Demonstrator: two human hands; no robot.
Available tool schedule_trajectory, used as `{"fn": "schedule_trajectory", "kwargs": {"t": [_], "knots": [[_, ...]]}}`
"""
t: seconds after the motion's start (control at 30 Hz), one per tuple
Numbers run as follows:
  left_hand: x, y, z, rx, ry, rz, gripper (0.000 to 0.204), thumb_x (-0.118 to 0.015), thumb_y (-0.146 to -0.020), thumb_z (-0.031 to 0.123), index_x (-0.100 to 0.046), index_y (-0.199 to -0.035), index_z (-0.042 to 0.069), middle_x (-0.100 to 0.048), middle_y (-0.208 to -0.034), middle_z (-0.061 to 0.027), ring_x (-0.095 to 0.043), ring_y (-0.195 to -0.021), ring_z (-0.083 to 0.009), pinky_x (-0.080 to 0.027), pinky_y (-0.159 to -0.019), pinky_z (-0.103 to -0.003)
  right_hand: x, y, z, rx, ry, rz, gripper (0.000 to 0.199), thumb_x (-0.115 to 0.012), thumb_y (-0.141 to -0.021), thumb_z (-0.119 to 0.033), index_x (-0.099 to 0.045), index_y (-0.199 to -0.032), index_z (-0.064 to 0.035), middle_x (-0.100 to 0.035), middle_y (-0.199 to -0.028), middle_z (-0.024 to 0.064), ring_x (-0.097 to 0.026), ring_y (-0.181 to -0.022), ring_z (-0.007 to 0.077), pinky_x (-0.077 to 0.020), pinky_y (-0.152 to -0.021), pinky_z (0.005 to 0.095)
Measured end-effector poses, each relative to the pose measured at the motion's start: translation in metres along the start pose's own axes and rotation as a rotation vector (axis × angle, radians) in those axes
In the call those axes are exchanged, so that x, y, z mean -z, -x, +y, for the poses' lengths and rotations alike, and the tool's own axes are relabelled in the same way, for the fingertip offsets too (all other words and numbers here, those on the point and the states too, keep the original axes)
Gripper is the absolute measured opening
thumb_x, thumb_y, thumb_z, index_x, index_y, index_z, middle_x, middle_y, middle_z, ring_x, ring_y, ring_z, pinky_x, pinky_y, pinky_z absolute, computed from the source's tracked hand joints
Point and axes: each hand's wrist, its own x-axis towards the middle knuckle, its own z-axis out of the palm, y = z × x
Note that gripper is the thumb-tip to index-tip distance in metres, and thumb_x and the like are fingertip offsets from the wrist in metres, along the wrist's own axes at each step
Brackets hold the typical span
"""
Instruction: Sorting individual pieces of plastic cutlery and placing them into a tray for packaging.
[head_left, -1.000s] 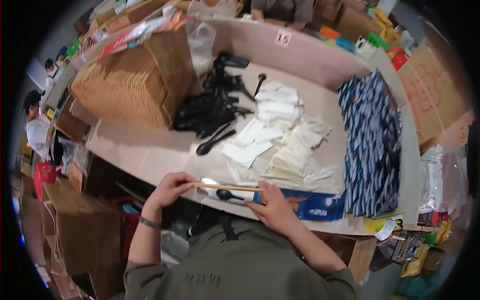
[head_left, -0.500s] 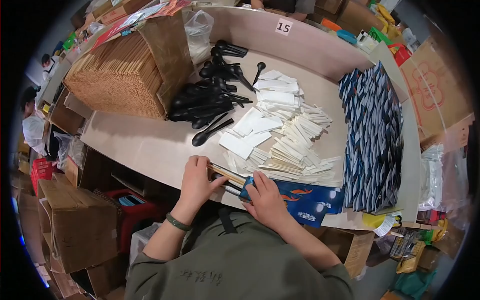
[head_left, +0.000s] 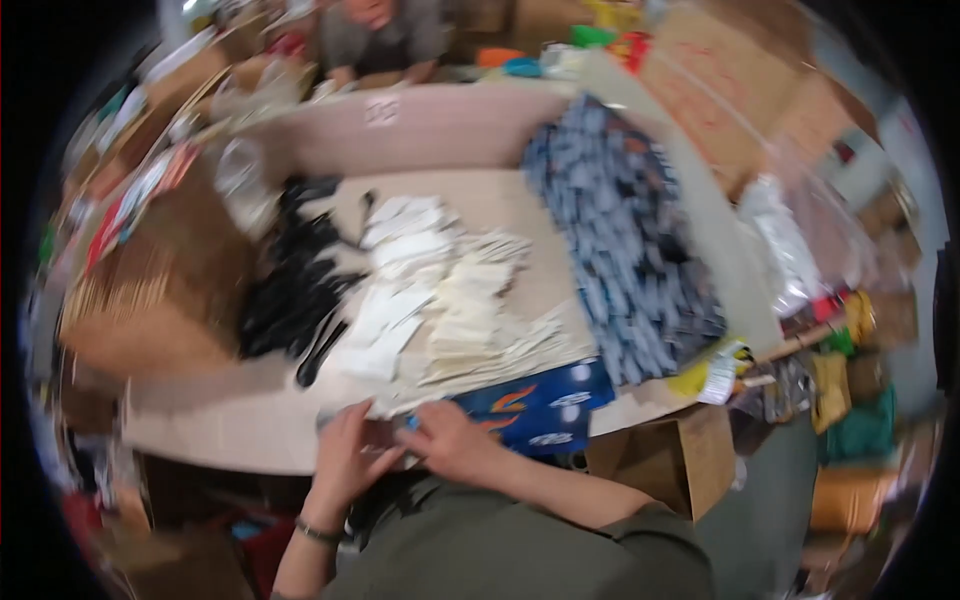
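Observation:
The picture is blurred by motion. My left hand and my right hand meet at the near edge of the pale table, fingers closed around a small thing I cannot make out. Just right of my right hand lies a blue printed packet. Beyond my hands are piles of white paper packets and a heap of black plastic utensils.
A big stack of thin wooden sticks stands at the left. A dark blue patterned pile lies at the right. Cardboard boxes and bags crowd the floor at the right. Another person sits across the table.
The view has swung and blurred. My hands, which held a pair of thin sticks a second ago, stay together at the table's near edge, beside the blue packet.

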Motion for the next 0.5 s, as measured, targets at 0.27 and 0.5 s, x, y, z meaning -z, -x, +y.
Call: {"fn": "schedule_trajectory", "kwargs": {"t": [0.27, 0.5], "knots": [[0.015, -0.008, -0.017, -0.388, -0.400, 0.368, 0.040, -0.080, -0.063, 0.012, -0.056, -0.094, 0.009, -0.056, -0.073, -0.0089, -0.055, -0.064, -0.0292, -0.043, -0.058, -0.039, 0.100, -0.071, -0.028, 0.179, 0.131, 0.016, 0.012, -0.062, -0.079, -0.016, -0.063, -0.074, -0.0050, -0.057, -0.083, 0.0129, -0.063, -0.077, 0.0321, -0.0516, -0.063, 0.0457], [-0.013, -0.005, -0.028, 0.312, 0.334, -0.104, 0.033, -0.079, -0.080, 0.016, -0.060, -0.104, 0.001, -0.059, -0.078, -0.0004, -0.057, -0.074, -0.0121, -0.049, -0.065, -0.030, 0.315, -0.093, 0.108, 0.022, 0.617, 0.262, 0.015, -0.078, -0.080, -0.014, -0.066, -0.077, -0.0053, -0.065, -0.115, 0.0126, -0.057, -0.114, 0.0352, -0.0450, -0.098, 0.0440]]}}
